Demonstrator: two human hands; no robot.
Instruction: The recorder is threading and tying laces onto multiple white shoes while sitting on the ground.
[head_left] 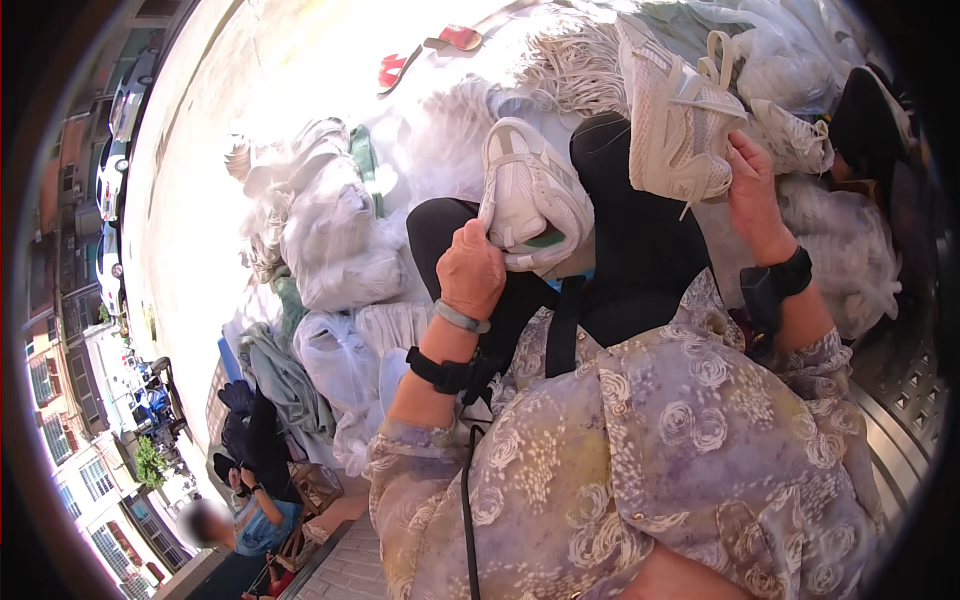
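Observation:
A white mesh sneaker point(560, 190) rests over my left knee, its opening turned toward me and a bit of green showing inside. My left hand point(472, 272) grips it by the near left edge. Above my right knee, another white sneaker point(665, 125) is held up on its end, with a loop at its top and a loose lace end hanging below. My right hand point(752, 185) has hold of its right side, fingers partly hidden behind the shoe. Just right of it lies a third white sneaker point(790, 135) with laces.
A heap of whitish laces point(580, 65) lies beyond my knees. Clear plastic bags of white pieces point(345, 255) are stacked to the left, with more plastic bags point(845, 260) to the right. A red slipper point(460, 38) lies at the far side. Another person point(262, 520) sits lower left.

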